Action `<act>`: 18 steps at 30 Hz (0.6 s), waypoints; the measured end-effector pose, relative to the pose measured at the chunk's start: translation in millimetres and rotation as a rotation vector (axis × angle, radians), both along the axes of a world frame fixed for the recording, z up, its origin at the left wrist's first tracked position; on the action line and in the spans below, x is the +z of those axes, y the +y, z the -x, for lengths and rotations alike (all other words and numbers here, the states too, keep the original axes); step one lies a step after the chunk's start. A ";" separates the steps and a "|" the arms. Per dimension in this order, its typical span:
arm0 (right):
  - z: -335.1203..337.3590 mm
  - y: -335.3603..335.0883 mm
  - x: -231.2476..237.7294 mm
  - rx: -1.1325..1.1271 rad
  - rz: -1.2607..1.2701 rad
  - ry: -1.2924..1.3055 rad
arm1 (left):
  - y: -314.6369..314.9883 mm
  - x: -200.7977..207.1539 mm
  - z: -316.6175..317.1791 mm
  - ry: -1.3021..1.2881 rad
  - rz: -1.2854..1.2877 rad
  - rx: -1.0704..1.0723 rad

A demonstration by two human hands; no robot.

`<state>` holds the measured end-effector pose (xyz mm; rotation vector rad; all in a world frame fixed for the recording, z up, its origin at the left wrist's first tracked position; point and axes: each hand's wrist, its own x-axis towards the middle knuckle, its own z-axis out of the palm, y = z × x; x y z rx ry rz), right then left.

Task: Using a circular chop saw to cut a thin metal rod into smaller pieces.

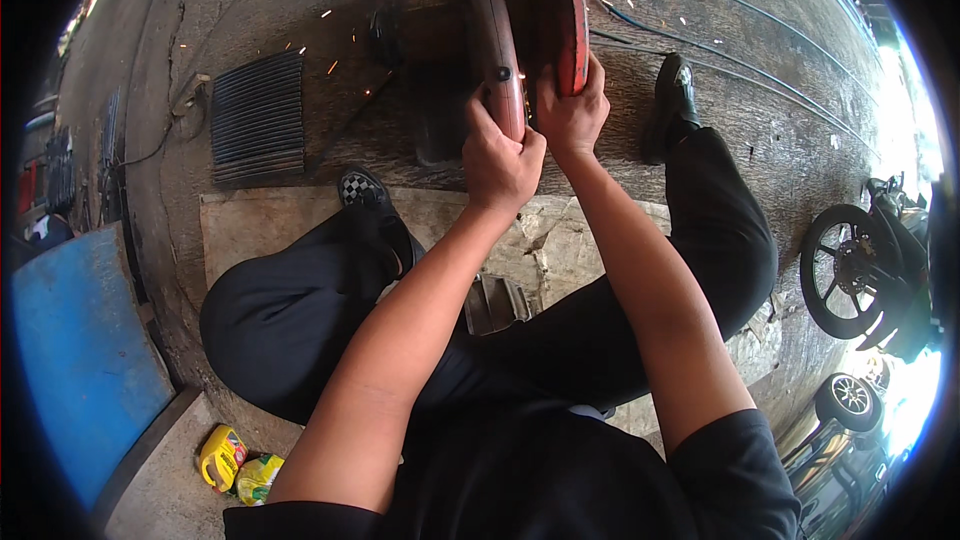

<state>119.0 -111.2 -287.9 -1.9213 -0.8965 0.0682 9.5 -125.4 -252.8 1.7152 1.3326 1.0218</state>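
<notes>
A chop saw [400, 35] stands at the top of the view, throwing orange sparks. My left hand [505, 165] is wrapped round the lower end of its worn reddish handle [490, 25]. Just right of it, my right hand [573, 118] is closed at the bottom edge of the saw's red disc guard [577, 30], with the thumb on one side and fingers on the other. Whether those fingers also pinch a workpiece is hidden. The cutting point lies out of sight behind the guard and handle.
Dark metal rods [257, 115] lie side by side left of the saw. Cables [720, 45] loop across the floor at right. My black shoes [675, 100] flank the saw. A blue panel [85, 340], a yellow bottle [221, 457] and a motorcycle [850, 275] stand farther out.
</notes>
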 end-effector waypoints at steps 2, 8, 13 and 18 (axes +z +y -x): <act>-0.4 0.0 -0.6 -0.001 0.007 0.020 | -0.2 -0.2 -0.2 0.005 0.004 0.008; -1.6 0.0 -3.9 0.002 0.026 -0.005 | 0.3 0.7 0.1 -0.048 -0.010 -0.006; -1.3 -0.5 -5.2 0.007 0.003 -0.030 | -0.4 1.7 0.3 -0.019 0.016 -0.006; -0.6 -0.3 -5.2 -0.001 0.005 -0.043 | -0.5 2.0 0.4 0.004 0.018 0.001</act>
